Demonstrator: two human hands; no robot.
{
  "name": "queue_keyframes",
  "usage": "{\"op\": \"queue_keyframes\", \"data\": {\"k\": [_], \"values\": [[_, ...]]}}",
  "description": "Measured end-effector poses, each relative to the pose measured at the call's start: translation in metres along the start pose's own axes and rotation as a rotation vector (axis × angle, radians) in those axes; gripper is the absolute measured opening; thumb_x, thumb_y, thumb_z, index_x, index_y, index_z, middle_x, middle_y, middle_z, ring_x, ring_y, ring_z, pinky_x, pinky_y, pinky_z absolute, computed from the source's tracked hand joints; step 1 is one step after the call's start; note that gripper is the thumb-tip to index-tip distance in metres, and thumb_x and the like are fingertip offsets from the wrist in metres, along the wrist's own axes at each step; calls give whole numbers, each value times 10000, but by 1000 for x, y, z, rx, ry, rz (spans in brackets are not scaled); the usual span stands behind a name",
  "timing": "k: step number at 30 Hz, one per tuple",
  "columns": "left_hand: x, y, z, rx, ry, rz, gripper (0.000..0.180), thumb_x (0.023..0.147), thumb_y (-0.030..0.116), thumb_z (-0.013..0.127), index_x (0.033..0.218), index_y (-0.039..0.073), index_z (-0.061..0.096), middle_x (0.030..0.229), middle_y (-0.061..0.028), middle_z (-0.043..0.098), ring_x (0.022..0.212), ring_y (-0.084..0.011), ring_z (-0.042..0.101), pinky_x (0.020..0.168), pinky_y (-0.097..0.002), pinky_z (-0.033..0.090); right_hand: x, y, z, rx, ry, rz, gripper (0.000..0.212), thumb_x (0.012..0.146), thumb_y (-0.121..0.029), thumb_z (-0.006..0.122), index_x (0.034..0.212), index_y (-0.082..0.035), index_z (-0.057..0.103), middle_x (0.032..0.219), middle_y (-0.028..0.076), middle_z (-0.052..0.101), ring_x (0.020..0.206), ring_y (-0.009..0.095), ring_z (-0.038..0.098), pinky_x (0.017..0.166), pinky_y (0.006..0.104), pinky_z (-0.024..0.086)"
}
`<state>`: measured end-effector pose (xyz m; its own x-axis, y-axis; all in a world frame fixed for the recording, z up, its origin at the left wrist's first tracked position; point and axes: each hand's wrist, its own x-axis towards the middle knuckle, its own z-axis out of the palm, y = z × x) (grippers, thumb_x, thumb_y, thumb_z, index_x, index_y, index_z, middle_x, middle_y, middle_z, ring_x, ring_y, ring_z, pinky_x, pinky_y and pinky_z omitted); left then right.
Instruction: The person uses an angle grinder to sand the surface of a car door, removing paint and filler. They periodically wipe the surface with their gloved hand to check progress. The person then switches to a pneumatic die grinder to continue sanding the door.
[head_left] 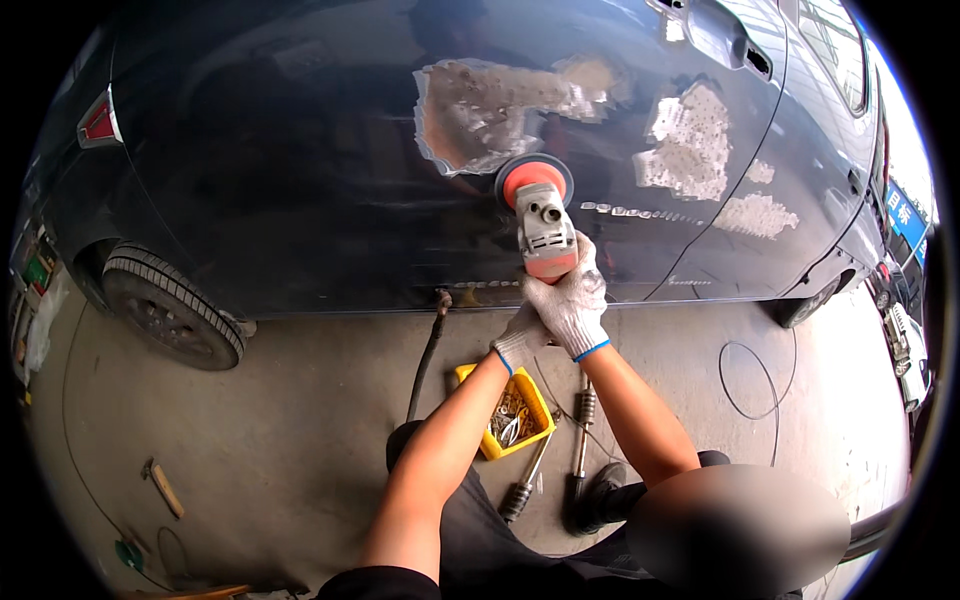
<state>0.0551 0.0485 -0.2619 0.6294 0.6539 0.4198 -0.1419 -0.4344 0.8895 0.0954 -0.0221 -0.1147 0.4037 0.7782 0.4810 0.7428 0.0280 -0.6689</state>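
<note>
Both my hands wear white knit gloves and are closed around a white and red angle sander. My right hand grips the rear of its body. Just below, my left hand is closed at the tool's tail end, its fingers partly hidden. The round disc with a red-orange centre is at the dark blue car door, by the lower edge of a sanded patch. Whether the disc spins cannot be told.
More bare patches mark the panel to the right. A black cable meets the sill. Below my arms are a yellow bin of small metal pieces and rods with ribbed grips. A hammer and a thin looped cable lie on the floor.
</note>
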Motion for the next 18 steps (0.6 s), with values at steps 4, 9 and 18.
{"op": "queue_keyframes", "data": {"k": [4,9,18], "values": [[0,7,-16,-580,30,-39,560,1034,245,488,1494,37,245,1492,-116,362,1351,-243,412,1135,-365,364,7,-29,2,-62,-45,-102,869,662,-359,817,1370,-64,409,1051,211,689,969,394,684,846,442,549],[-1,29,-11,-148,130,7,574,1025,267,524,1491,56,261,1493,-110,367,1371,-222,384,1142,-349,348,1,-19,1,15,8,23,857,646,-362,821,1351,-53,445,1103,207,677,986,389,681,850,440,552],[-3,34,-27,-859,293,-60,566,1014,244,564,1479,60,299,1452,-82,404,1316,-205,435,1102,-338,398,4,-38,14,11,-22,-150,804,644,-337,812,1306,-32,473,1122,215,664,999,379,677,870,434,546]]}}
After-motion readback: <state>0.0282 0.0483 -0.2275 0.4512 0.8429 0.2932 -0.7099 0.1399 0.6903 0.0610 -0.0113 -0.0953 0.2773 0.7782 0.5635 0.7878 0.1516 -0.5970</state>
